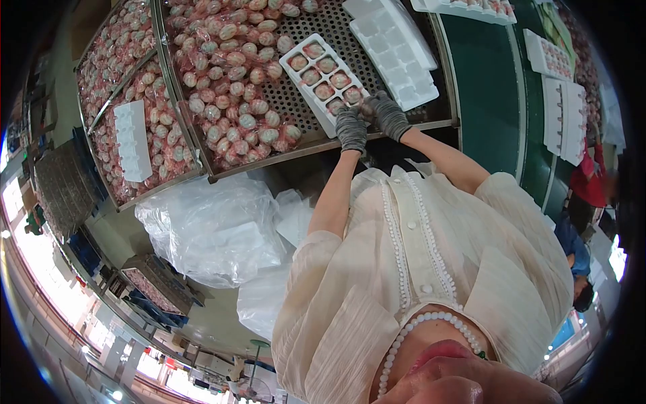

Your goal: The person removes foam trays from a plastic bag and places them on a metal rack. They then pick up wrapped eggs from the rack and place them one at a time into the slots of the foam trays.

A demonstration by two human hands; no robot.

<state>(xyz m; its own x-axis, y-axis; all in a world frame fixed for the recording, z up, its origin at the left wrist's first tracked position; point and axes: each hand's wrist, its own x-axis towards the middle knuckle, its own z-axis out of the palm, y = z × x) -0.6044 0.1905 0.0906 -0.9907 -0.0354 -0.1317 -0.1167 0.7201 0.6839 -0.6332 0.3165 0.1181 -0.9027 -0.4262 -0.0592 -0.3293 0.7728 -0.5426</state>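
Pleated cream blouse point(377, 269). Grey knit-gloved left hand point(351, 128) and right hand point(389, 114) together at white moulded tray point(304, 97), grip unclear. Perforated steel worktop point(330, 27) beneath tray; wrapped pink rounds point(229, 81) beside it.

The gloved left hand point(351, 128) and right hand point(390, 116) cover the near corner of the filled white tray point(323, 75); their grip is indiscernible. The top edge truncates the perforated bin point(291, 102). The person point(592, 182) at right is blurred.
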